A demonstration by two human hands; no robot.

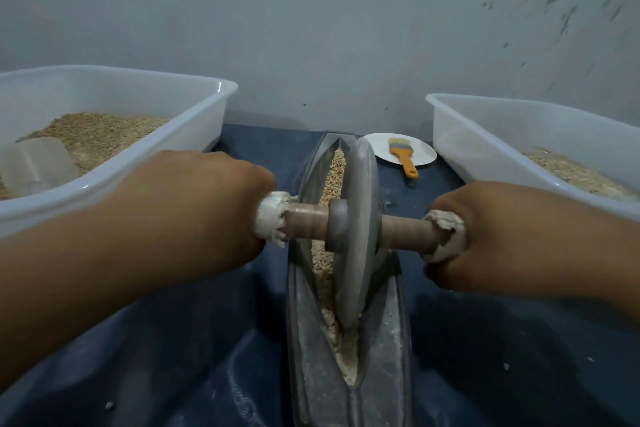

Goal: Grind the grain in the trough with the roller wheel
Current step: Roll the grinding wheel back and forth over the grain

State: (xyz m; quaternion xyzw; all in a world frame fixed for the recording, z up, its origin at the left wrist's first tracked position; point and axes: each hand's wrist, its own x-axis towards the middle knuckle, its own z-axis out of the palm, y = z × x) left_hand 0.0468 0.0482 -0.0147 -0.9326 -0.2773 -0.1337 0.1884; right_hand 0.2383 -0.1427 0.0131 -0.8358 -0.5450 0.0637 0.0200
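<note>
Both hands — left hand (207,204) and right hand (485,236) — grip the roller wheel's (356,229) handle ends. The wheel stands in the long trough (384,340), over grain (334,177) — roll it forward and back.

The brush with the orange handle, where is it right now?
In the head view, the brush lies on a white plate at the back, just right of the trough's far end, beside the right-hand tub.

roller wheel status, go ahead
Left hand and right hand grip the wrapped axle ends. Roller wheel upright in the trough on grain. Path unobstructed.
</note>
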